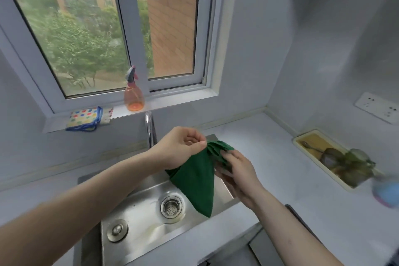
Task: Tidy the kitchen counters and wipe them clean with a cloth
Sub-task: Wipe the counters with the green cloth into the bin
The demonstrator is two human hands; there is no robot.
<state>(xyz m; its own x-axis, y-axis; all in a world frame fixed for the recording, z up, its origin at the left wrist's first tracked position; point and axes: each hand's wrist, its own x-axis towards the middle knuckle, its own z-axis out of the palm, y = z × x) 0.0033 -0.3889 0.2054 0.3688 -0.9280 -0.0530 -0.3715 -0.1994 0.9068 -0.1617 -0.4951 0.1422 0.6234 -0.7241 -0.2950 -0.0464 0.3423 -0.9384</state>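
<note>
Green cloth hangs in the air above the steel sink, held up between both hands so that its lower corner points down beside the drain. The left hand pinches the bunched top edge between thumb and curled fingers, while the right hand holds the gathered folds just beside it, its fingers curled round the fabric. A tap rises behind the left wrist. On the windowsill stand an orange spray bottle and, well apart to its left, a folded spotted cloth. The counter to the right bears a shallow tray against the wall, holding a spoon and blurred glass things. A wall socket sits above the tray.
</note>
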